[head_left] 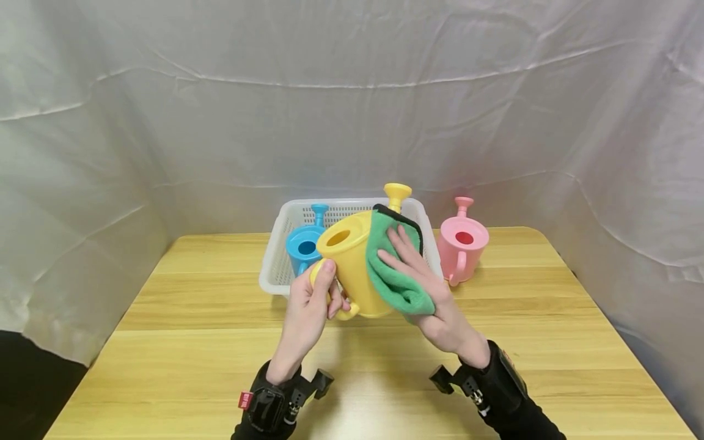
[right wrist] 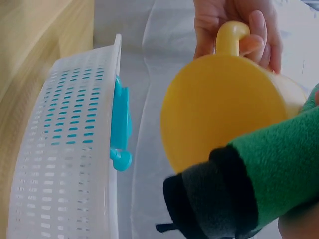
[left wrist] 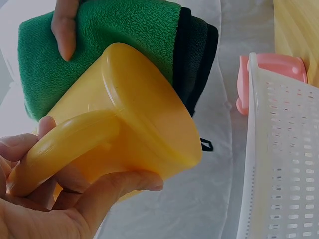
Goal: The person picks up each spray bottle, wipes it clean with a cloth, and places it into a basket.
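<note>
My left hand (head_left: 313, 299) grips the handle of a yellow watering can (head_left: 352, 269), thumb on top in the head view. The can is raised and tilted, its spout pointing away. Against its right side my right hand (head_left: 423, 275) presses a folded green cloth (head_left: 393, 269) with black edging, fingers extended across it; the thumb is mostly hidden. In the left wrist view, the can's base (left wrist: 159, 114) faces the camera and the cloth (left wrist: 124, 35) lies along its side. The right wrist view shows the cloth (right wrist: 279, 164) overlapping the can (right wrist: 219, 109).
Behind the can, a white perforated basket (head_left: 269, 278) stands on the wooden table (head_left: 209, 342) with a blue watering can (head_left: 301, 241) inside. A pink watering can (head_left: 462, 244) stands right of the basket. Pale fabric (head_left: 352, 134) hangs around the back and sides.
</note>
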`<action>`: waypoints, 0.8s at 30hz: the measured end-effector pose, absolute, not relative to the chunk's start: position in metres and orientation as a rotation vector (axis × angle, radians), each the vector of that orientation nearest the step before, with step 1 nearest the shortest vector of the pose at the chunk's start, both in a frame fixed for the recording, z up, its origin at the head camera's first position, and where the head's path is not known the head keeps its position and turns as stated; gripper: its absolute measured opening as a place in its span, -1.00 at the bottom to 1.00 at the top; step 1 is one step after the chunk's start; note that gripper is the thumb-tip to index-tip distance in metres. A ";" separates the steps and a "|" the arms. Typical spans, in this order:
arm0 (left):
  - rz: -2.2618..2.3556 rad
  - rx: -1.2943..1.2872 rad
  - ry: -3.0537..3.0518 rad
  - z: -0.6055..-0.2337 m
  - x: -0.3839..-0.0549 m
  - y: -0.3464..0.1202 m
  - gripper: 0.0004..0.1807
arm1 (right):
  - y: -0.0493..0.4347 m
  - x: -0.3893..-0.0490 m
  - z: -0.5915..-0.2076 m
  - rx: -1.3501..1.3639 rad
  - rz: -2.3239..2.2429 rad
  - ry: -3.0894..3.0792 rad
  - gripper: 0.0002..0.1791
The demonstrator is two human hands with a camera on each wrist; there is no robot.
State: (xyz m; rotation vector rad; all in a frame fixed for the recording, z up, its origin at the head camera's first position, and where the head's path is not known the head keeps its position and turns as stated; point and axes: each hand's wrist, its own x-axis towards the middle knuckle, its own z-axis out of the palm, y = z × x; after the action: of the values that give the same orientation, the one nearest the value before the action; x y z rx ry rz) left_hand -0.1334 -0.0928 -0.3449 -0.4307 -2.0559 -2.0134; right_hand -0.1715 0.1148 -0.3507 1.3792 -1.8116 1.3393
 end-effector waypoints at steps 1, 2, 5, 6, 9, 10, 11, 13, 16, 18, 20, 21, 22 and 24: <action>-2.013 -0.430 -2.059 -0.345 -0.133 -0.093 -0.49 | 0.116 -0.172 -0.350 1.374 1.360 -1.816 -0.45; -2.013 -0.431 -2.060 -0.344 -0.133 -0.093 -0.49 | 0.117 -0.173 -0.350 1.365 1.375 -1.826 -0.43; -2.002 -0.446 -2.064 -0.343 -0.131 -0.092 -0.49 | 0.119 -0.172 -0.348 1.287 1.400 -1.915 -0.28; -1.998 -0.452 -2.065 -0.343 -0.131 -0.092 -0.50 | 0.119 -0.171 -0.347 1.252 1.399 -1.955 -0.22; -1.995 -0.457 -2.066 -0.342 -0.130 -0.092 -0.51 | 0.119 -0.169 -0.346 1.156 1.382 -2.063 -0.08; -1.995 -0.455 -2.067 -0.342 -0.130 -0.091 -0.51 | 0.118 -0.169 -0.346 1.143 1.368 -2.073 -0.07; -1.998 -0.453 -2.069 -0.343 -0.129 -0.091 -0.51 | 0.117 -0.169 -0.347 1.145 1.346 -2.067 -0.10; -2.005 -0.448 -2.065 -0.343 -0.129 -0.091 -0.51 | 0.116 -0.171 -0.350 1.165 1.275 -2.029 -0.19; -2.013 -0.436 -2.052 -0.343 -0.129 -0.091 -0.52 | 0.113 -0.172 -0.357 1.208 1.138 -1.936 -0.29; -2.021 -0.425 -2.040 -0.342 -0.130 -0.092 -0.51 | 0.112 -0.172 -0.362 1.218 1.053 -1.894 -0.31; -2.032 -0.408 -2.035 -0.342 -0.130 -0.092 -0.50 | 0.113 -0.171 -0.365 1.238 1.003 -1.861 -0.26; -2.037 -0.398 -2.033 -0.342 -0.130 -0.093 -0.50 | 0.114 -0.170 -0.367 1.248 0.979 -1.849 -0.24; -2.041 -0.389 -2.031 -0.342 -0.130 -0.093 -0.50 | 0.115 -0.169 -0.369 1.257 0.951 -1.837 -0.24; -2.042 -0.371 -2.027 -0.342 -0.130 -0.094 -0.50 | 0.118 -0.167 -0.373 1.278 0.886 -1.817 -0.32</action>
State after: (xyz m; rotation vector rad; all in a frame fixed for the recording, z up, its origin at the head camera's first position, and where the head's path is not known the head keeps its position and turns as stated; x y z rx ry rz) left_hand -0.1305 -0.0937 -0.3424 -0.3712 -2.0269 -2.0423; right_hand -0.1671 0.1175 -0.3729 1.2779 -1.8170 0.8864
